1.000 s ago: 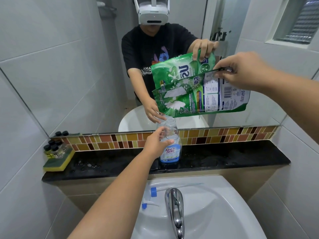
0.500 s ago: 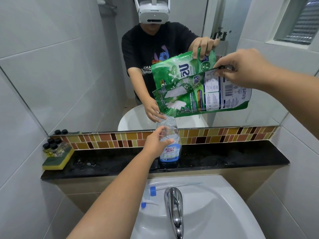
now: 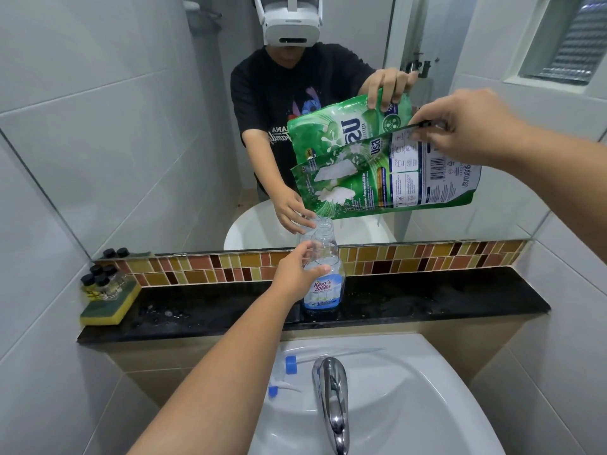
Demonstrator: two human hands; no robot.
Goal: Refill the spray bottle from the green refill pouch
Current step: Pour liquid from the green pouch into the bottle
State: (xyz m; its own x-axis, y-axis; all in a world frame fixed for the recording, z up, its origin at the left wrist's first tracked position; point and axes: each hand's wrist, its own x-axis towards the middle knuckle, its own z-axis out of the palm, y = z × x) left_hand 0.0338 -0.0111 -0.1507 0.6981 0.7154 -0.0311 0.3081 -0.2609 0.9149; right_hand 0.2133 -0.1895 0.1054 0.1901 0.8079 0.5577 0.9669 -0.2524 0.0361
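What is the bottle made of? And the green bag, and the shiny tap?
The spray bottle looks like clear plastic: you can see the tiles through it. The green refill pouch seems to be thin, glossy plastic film, since it creases and reflects light. The tap looks like polished chrome metal, mirror-bright.

left hand (image 3: 300, 272) – grips bottle (image 3: 323, 274) | right hand (image 3: 460, 126) – tilts pouch (image 3: 377, 182)

Refill pouch (image 3: 387, 178): green with white splash graphics; white printed panel with black barcode just below the right-hand fingers (image 3: 427, 126). Spray bottle (image 3: 323, 277): clear, blue-and-white label with pink lettering just beside the left-hand fingertips (image 3: 320, 269). Ledge (image 3: 427, 300): black. Tile strip (image 3: 410, 257): brown, orange, yellow mosaic. Sponge (image 3: 105, 307): yellow, green top. Sink (image 3: 410, 405): white.
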